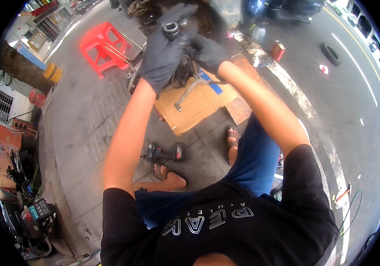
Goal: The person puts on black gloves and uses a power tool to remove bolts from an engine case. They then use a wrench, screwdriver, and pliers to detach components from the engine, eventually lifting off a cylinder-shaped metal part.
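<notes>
So the gloved left hand (161,60) is wrapped snugly round a shiny metal socket (171,35) at the far end, gloved right hand (207,54) curled right beside it (can't tell if it's gripping anything), cardboard (177,124) nearer, red stool (93,39) off left, black power tool (164,153) nearest.

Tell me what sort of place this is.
Probably a roadside repair spot: a cordless power tool and flattened cardboard lie on the paving, and a loose tyre lies on the road nearby.
</notes>
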`<state>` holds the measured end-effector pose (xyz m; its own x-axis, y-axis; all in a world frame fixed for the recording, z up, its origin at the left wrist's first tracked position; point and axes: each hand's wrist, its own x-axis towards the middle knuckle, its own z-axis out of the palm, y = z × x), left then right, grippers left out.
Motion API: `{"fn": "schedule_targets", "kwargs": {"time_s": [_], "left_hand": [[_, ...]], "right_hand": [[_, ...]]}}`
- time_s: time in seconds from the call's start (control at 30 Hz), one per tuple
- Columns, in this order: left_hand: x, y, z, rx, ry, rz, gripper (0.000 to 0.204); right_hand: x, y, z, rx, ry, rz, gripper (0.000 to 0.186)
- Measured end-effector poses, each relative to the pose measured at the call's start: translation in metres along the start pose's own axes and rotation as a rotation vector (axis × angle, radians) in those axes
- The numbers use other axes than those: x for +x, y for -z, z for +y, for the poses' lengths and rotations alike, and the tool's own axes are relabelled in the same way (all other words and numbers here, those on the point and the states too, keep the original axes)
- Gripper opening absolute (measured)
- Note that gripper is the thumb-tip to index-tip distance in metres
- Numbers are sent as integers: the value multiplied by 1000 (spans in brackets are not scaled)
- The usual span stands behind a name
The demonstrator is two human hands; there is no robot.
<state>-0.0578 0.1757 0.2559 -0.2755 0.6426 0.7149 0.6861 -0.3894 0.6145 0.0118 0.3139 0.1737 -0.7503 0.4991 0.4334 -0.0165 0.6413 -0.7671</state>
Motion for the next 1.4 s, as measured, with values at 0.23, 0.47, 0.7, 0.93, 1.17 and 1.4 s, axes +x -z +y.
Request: {"fn": "schedule_targets", "kwargs": {"time_s": [0.23, 0.47, 0.7, 0.93, 1.17, 1.4], "left_hand": [[13, -44, -22, 57, 72, 137, 25], [10, -57, -31, 80, 50, 96, 29], [10, -37, -6, 27, 282, 24, 43], [11, -60, -6, 64, 85, -138, 47], [2, -68, -42, -260, 381, -4, 29], [-7, -75, -55, -132, 279, -53, 17]], "right_hand": [[-29, 22, -10, 527, -53, -78, 44], [-49, 22, -1, 598, -6, -226, 46], [-50, 65, -42, 493, -10, -378, 47], [-46, 98, -17, 31, 252, -124, 55], [-58, 135, -56, -133, 306, 22, 48], [-48, 128, -67, -507, 326, -93, 44]]}}
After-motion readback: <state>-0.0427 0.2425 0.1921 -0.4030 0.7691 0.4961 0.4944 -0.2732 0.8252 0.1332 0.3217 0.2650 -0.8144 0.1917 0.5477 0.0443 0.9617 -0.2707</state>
